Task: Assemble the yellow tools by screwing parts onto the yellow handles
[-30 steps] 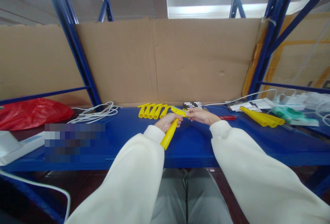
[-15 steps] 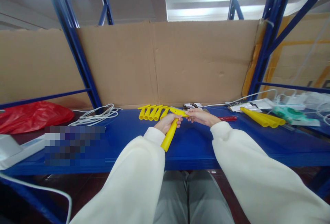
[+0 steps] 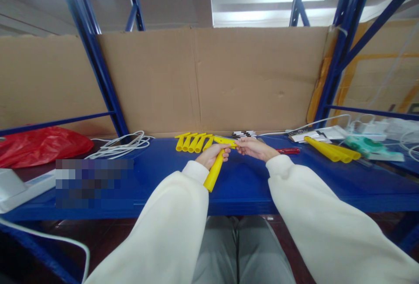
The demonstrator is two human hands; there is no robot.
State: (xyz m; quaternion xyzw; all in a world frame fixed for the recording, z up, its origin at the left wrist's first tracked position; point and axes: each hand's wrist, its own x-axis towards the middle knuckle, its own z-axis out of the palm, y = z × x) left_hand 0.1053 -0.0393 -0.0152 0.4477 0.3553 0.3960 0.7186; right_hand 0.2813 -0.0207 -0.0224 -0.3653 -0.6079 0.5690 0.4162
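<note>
My left hand is wrapped round the handle of a yellow scraper, whose wide hollow end points down toward the front edge. The scraper's flat yellow head lies crosswise above that fist. At the right end of the head, my right hand is closed with its fingertips pinched on it. Whether a small part sits between those fingertips, I cannot tell. Just behind the left hand, several similar yellow scrapers lie in a row. Black-and-white striped small pieces are stacked behind the right hand.
Yellow tapered handles lie right on the blue shelf, near a green-and-white bundle and packets. A red tool is beside my right wrist. Coiled white cable and a red bag lie left. Cardboard stands behind.
The scraper's head has turned slightly in my hands, and the grey strip on it shows less. Both hands keep nearly the same place and grip.
</note>
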